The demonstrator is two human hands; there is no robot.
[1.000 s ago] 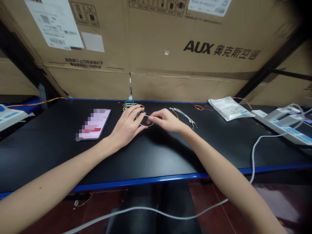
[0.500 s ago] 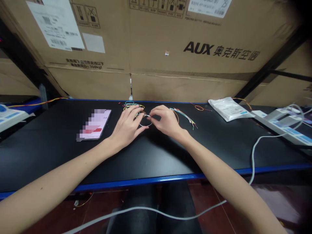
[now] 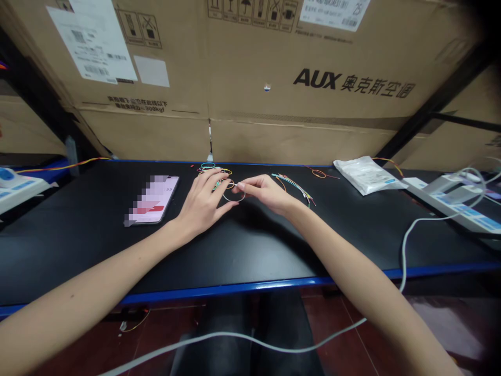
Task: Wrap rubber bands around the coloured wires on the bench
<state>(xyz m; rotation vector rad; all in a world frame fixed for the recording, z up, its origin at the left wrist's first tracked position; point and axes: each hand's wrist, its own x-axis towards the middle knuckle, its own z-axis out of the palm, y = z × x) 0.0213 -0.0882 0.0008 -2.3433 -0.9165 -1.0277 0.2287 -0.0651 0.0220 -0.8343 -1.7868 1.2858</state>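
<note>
A flat black desk [image 3: 242, 261] with a blue front edge is being used as the work surface. Above it, the left hand [image 3: 201, 206] is being held palm down and half open, thumb apart from fingers; whether anything is being gripped there cannot be told. The right hand [image 3: 270, 194] is being held nearly closed, thumb and forefinger being pressed together. Partly behind the left fingers, a loose tangle of thin multicoloured wires [image 3: 208, 165] is being hidden. Step in hand, as judged: a thin white wire loop [image 3: 234, 201] is being shaped or adjusted; a light, steady pinch is probably being called for next. The loop is being held between both hands, its upper right being pinched by the right.
</note>
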